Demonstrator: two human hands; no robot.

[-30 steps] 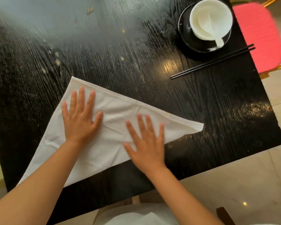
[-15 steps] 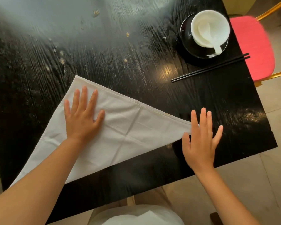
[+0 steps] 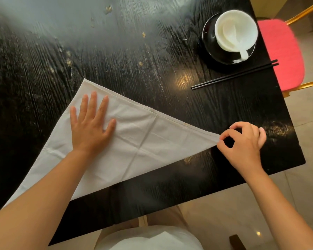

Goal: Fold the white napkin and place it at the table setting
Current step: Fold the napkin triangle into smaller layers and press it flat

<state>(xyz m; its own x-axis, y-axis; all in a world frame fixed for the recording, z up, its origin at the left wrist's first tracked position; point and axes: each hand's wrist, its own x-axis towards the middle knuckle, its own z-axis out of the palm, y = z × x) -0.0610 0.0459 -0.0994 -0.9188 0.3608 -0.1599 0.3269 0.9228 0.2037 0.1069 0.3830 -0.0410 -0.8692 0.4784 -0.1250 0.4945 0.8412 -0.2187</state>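
Note:
The white napkin (image 3: 143,141) lies folded into a triangle on the black wooden table (image 3: 134,51), its long edge toward me. My left hand (image 3: 91,123) presses flat on its upper left part, fingers spread. My right hand (image 3: 242,141) pinches the napkin's right corner between thumb and forefinger, at the table surface. The table setting is at the far right: a white bowl (image 3: 236,29) with a white spoon (image 3: 242,51) in it, standing on a black saucer (image 3: 211,49), and black chopsticks (image 3: 235,74) lying beside it.
A chair with a red cushion (image 3: 282,51) and a gold frame stands past the table's right edge. The near table edge runs diagonally in front of me, with pale floor tiles (image 3: 305,177) beyond it. The napkin's lower left corner overhangs the table's near edge.
My right hand slid off the middle of the napkin to its right corner, then closed from flat into a pinch on the tip. My left hand stayed pressed in place.

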